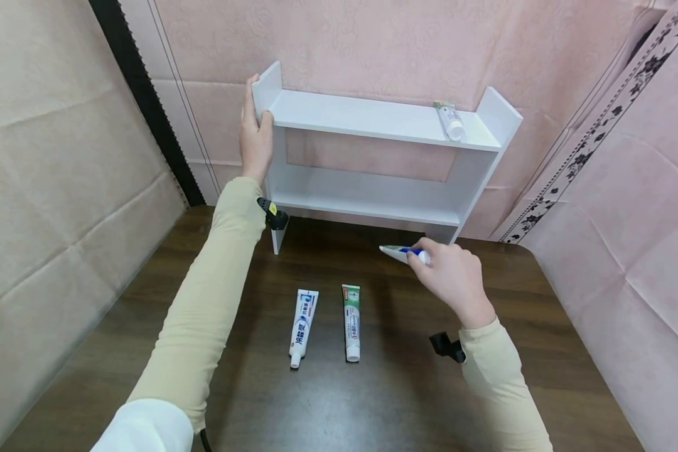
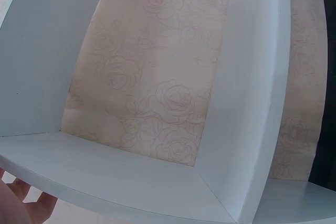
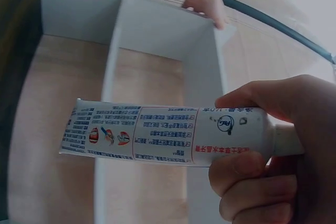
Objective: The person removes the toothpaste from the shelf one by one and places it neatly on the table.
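A white two-tier shelf stands at the back of the brown table. My left hand grips the upper left side panel of it; in the left wrist view only some fingers show at the panel's edge. In my right hand a toothpaste tube is pinched near its cap end, in front of the shelf's lower right part. Its flat end points left, and printed text and small pictures cover the side facing the right wrist camera. Another toothpaste tube lies on the top board at the right.
Two more tubes lie on the table, caps towards me: a blue and white tube and a green and white tube. Pink patterned cloth hangs close behind the shelf, with cloth walls on both sides.
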The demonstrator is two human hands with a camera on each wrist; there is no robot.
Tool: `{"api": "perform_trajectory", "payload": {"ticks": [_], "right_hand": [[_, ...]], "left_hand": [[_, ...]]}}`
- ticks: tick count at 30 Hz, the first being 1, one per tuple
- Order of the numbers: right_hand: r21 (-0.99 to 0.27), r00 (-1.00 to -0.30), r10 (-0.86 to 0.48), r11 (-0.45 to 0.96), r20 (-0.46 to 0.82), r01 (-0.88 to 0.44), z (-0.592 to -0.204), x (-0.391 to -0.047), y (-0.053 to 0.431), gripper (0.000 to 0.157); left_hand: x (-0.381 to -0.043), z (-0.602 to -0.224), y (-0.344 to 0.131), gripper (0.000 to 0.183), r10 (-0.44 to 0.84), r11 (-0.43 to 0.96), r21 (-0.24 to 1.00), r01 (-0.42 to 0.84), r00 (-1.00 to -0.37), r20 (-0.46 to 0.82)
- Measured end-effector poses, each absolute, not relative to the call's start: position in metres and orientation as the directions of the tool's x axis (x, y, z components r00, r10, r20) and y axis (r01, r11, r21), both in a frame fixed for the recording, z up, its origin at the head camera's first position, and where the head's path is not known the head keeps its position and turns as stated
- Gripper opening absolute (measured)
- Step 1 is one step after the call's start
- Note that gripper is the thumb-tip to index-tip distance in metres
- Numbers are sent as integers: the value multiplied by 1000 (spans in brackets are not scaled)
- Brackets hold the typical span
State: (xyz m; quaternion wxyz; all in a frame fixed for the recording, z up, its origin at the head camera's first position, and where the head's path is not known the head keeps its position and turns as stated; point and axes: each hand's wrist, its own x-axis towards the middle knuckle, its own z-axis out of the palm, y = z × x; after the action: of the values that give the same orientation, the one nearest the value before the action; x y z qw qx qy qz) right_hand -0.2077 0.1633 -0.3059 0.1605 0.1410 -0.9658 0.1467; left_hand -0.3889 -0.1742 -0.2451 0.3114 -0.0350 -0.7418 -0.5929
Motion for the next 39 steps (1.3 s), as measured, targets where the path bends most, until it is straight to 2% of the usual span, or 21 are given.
{"api": "perform_trajectory", "payload": {"ticks": [10, 18, 25, 31, 39], "right_hand": [[-246, -951, -226, 929, 213, -276, -346, -210, 172, 17], [-220, -965, -233, 942, 119, -255, -373, -214, 174, 18], [-212, -968, -222, 946, 120, -243, -390, -211, 170, 21], [-191, -972, -226, 953, 64, -234, -398, -205, 164, 27], [-126, -968, -239, 961, 80, -247, -411, -200, 157, 21]], "left_hand": [[-390, -244, -173, 62, -313, 294, 862, 413, -810, 495], [-391, -245, -174, 62, -319, 291, 864, 411, -810, 492], [-389, -244, -174, 62, -320, 292, 860, 418, -805, 500], [-387, -243, -174, 62, -323, 288, 863, 416, -806, 496], [-388, -244, -174, 62, -314, 289, 861, 419, -808, 498]]}}
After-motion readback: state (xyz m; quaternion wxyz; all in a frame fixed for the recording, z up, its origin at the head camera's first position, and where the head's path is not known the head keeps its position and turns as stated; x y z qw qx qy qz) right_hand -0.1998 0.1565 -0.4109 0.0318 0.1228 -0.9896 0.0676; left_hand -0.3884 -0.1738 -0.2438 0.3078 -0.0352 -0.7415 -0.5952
